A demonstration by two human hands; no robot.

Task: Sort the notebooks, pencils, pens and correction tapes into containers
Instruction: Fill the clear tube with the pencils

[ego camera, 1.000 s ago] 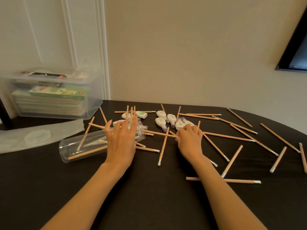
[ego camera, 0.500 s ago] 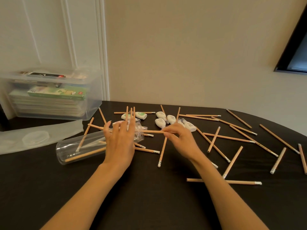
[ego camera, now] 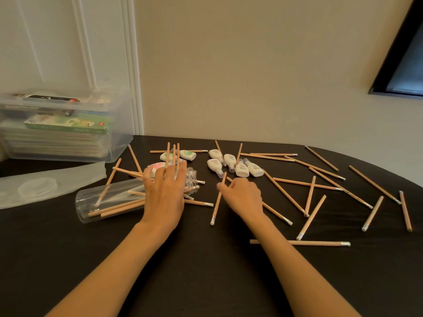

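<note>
- The bench (ego camera: 206, 282) is matte black with a faint grain. One pencil (ego camera: 299, 243) lies crosswise on it, nearest the person.
- The right hand (ego camera: 245, 195) has come back from the jar mouth, where half a second ago it was pinching a pencil. Its fingers (ego camera: 223, 187) are now drawn in beside an upright-lying pencil (ego camera: 216, 207). Blur hides whether they grip it.
- That delivered pencil appears to have joined the pencils in the jar (ego camera: 116, 208), so one more is sorted and the next pick is probably starting.
- The left hand (ego camera: 164, 193) has not shifted. Its fingers are spread wide and flat over the neck of the clear jar (ego camera: 109, 200), steadying it.
- The jar is a smooth plastic cylinder on its side, with a threaded mouth facing right. It would roll if let go.
- The loose pencils (ego camera: 374, 184) are slim, pale wood with white eraser tips. Many are still scattered and crossing each other.
- The correction tapes (ego camera: 241, 169) are glossy white teardrop shapes, clustered just behind the right hand and not yet sorted.
- A translucent lid (ego camera: 52, 181) lies flat at the left.
- Farthest back, a frosted storage box (ego camera: 114, 143) holds the stacked notebooks (ego camera: 52, 143).
</note>
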